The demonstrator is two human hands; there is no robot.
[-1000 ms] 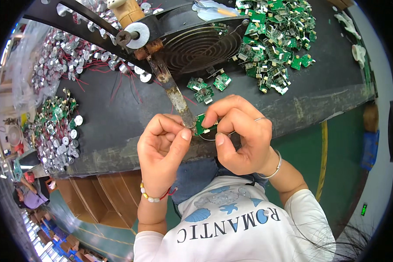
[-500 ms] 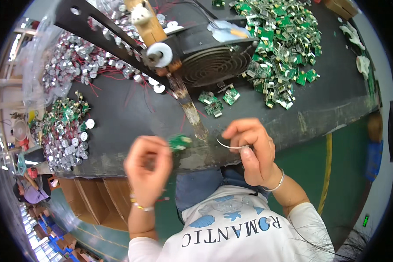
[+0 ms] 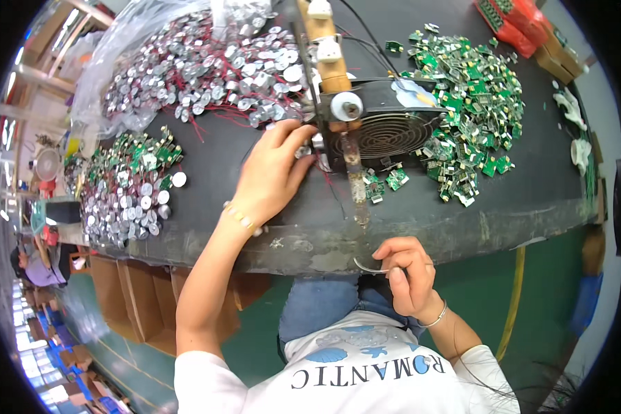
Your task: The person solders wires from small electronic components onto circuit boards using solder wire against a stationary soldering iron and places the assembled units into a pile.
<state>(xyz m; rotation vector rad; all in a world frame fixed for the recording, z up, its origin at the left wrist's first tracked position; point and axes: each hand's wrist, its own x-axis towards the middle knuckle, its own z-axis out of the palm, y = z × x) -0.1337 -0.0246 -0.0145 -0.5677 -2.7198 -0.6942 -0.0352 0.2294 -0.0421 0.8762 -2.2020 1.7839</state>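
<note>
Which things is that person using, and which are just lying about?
Probably in use:
thin curved wire in the right hand
silvery round parts near the left hand
green boards
stained metal rod

Probably just lying about:
red plastic
crumpled white things

On the table (image 3: 462,231), the fan (image 3: 386,134) stands near the middle, the rod (image 3: 357,186) before it. Wired parts (image 3: 214,76) lie heaped behind and left; the left-hand heap (image 3: 127,190) lies nearer the person. Right of the fan spread circuit boards (image 3: 476,103); loose boards (image 3: 397,178) lie just before it. The left hand (image 3: 272,165) is left of the fan, the right hand (image 3: 412,276) by the near edge, right of the rod's tip.
</note>
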